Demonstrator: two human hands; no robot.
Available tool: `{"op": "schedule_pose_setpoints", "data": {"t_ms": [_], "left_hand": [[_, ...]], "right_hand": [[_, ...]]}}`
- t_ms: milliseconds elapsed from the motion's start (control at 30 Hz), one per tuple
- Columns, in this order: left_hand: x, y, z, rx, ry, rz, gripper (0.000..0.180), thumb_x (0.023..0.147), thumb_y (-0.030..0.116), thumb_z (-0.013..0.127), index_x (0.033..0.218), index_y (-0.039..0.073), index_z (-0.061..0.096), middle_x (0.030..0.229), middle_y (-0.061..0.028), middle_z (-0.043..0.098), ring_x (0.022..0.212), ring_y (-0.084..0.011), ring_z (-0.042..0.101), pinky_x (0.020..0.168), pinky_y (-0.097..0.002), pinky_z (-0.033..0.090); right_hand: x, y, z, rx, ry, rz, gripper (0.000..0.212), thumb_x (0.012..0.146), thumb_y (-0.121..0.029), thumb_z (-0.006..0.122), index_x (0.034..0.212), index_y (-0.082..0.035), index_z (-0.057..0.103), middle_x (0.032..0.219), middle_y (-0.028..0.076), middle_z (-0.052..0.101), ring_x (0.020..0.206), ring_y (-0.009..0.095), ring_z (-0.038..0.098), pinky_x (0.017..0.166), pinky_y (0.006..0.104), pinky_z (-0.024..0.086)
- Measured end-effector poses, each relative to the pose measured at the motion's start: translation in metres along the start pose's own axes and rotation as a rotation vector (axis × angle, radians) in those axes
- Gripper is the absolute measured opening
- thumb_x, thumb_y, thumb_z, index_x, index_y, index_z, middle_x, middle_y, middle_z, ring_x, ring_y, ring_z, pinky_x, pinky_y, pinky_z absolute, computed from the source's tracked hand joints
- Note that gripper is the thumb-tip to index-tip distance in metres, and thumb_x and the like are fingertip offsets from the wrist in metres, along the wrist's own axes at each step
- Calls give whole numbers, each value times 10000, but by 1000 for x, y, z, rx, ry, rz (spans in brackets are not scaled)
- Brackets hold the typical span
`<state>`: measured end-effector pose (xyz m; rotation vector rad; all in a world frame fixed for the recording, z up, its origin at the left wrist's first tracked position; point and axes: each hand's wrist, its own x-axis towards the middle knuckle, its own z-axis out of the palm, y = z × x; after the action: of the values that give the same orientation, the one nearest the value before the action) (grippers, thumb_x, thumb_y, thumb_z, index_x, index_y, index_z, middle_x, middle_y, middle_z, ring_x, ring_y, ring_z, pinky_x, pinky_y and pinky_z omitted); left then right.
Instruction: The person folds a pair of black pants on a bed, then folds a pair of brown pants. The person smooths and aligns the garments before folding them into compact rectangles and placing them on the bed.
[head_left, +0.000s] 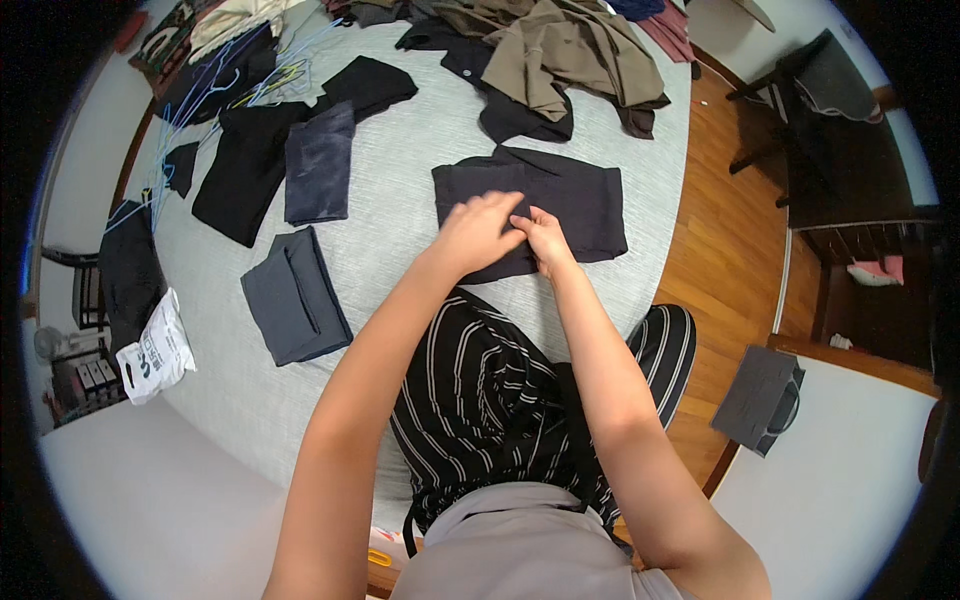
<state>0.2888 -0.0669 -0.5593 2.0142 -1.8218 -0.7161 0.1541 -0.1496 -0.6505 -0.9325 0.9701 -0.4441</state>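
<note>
Nearest: grey top [500, 550] and loose black trousers with pale stripes [475, 410], the cloth creased over the lap. Just beyond, a black folded garment [575, 205] lies flat, roughly rectangular, matt, with soft creases, on a pale, finely streaked cloth surface [395, 190]. Left hand [478, 228] is over its left half, fingers stretched out and slightly blurred, thumb apart from them. Right hand [545, 240] is at its near middle, thumb and fingertips close together beside the left thumb. Cannot tell whether either hand grips the fabric.

To the left on the same surface: a slate-grey folded garment [290, 295], squarish, layered; beyond it a narrow, faded blue-black folded piece [320, 165] and black garments [245, 170]. At the left edge, a white plastic bag [158, 348], crinkled; contents not visible.

Right side: a grey handled bag [758, 398], boxy, interior unclear. Wood-plank floor [700, 210], warm brown, runs along the surface's edge. A dark open compartment [870, 305] holds a pink-and-white item [878, 270].

Farther: thin blue hangers [215, 85], tangled, upper left; a rumpled olive-brown garment [565, 60] heaped over dark clothes; a dark chair [825, 75], upper right.
</note>
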Motion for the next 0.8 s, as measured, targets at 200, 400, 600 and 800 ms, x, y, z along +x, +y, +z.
{"op": "schedule_pose_setpoints", "data": {"t_ms": [200, 400, 600, 800], "left_hand": [[-16, -32, 33, 356, 4, -133, 915, 744, 463, 727, 1480, 140, 291, 1565, -159, 155, 1429, -347, 196, 1091, -610, 201], [-3, -4, 41, 471, -181, -172, 1152, 647, 578, 773, 1523, 157, 155, 1580, -169, 89, 1451, -335, 141, 1102, -638, 149], [16, 4, 103, 465, -68, -84, 1153, 643, 491, 818, 1513, 116, 161, 1567, -193, 112, 1448, -340, 149, 1128, -533, 220], [14, 22, 72, -11, 234, -74, 673, 661, 354, 839, 1167, 6, 562, 1165, -121, 492, 1052, -319, 514, 906, -458, 459]], "right_hand": [[-4, 17, -3, -577, 330, -281, 321, 775, -123, 728, 1044, 4, 607, 903, 111, 652, 801, 185, 616, 727, 308, 481], [-38, -23, -32, -931, 1123, -797, 584, 742, -217, 702, 1235, 4, 480, 1170, 189, 499, 1140, 377, 455, 1006, 516, 311], [-10, -4, -137, -503, 883, -249, 548, 722, -359, 781, 1070, 36, 632, 808, 92, 647, 764, 215, 624, 753, 355, 498], [-7, -25, -129, -613, 584, -120, 403, 729, -234, 735, 1040, 15, 672, 918, 156, 702, 833, 242, 679, 757, 366, 513]]}}
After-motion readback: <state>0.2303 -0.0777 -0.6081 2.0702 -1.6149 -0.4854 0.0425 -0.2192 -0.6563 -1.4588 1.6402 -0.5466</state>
